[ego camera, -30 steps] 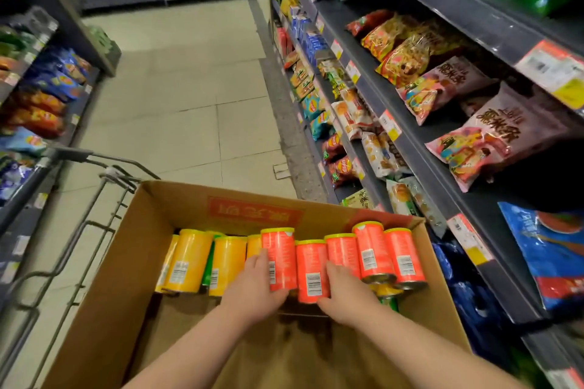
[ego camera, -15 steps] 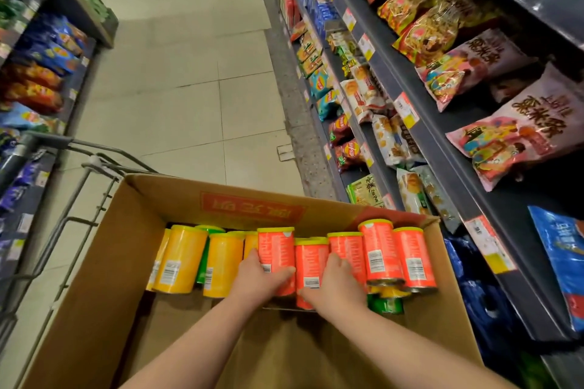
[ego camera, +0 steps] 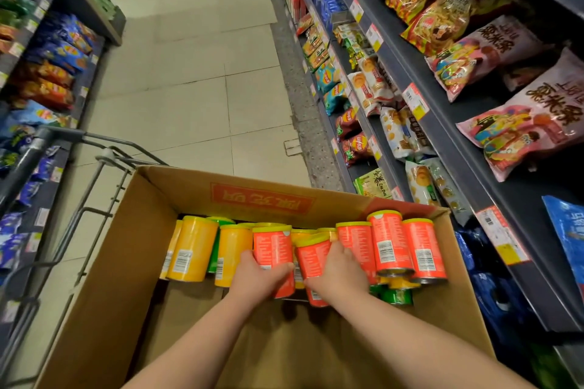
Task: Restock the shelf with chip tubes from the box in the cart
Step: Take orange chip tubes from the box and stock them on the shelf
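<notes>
Head view, nearest first: two bare forearms reach down into the cardboard box. The left hand has its fingers wrapped round one red tube, thumb on the other side of it. The right hand grips a second red tube, which leans to the left with its lid touching the first.

Likely trouble comes from that lean. A one-handed grip low on a smooth wall could let the tilted tube slip or twist. Both tubes are packed tight against their neighbours, so pulling them out may drag or topple the other red tubes to the right. Those stand on green tubes lying beneath, an uneven footing in my judgement.

Each tube is a short cylinder. It has an orange-red wrap, a white barcode panel, fine print, a yellow-green lid and a metal rim at the base. They look light and rigid.

Further left in the box stand yellow tubes. The box sits in a wire cart. Beyond, to the right, the dark shelf carries snack bags and price tags. No slot for tubes can be made out there. A tiled floor runs down the aisle.
</notes>
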